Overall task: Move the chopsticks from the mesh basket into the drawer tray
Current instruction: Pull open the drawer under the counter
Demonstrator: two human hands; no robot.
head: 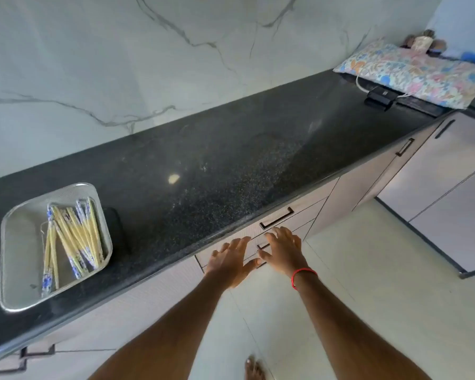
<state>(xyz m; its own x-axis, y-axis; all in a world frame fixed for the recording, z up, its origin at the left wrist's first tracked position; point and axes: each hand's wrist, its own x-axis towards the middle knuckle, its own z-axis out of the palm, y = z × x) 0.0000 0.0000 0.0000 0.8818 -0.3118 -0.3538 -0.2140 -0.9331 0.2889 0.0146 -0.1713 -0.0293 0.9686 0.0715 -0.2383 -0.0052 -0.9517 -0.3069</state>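
Observation:
Several yellow chopsticks (72, 237) with blue-patterned ends lie in a metal mesh basket (17, 237) on the left of the black countertop (203, 165). The drawers below the counter's front edge are shut; the top one has a dark handle (277, 218). My left hand (232, 260) and my right hand (281, 249), both with fingers spread and holding nothing, hover side by side in front of the drawer fronts, just below that handle. My right hand covers part of a lower drawer's handle. No drawer tray is visible.
A small dark object (113, 220) sits right of the basket. A floral cushion (412, 72) lies on a black appliance (379, 98) at the counter's far right. A marble wall backs the counter. More cabinets (450, 171) stand at right. A bare foot (254, 368) rests on the tiled floor.

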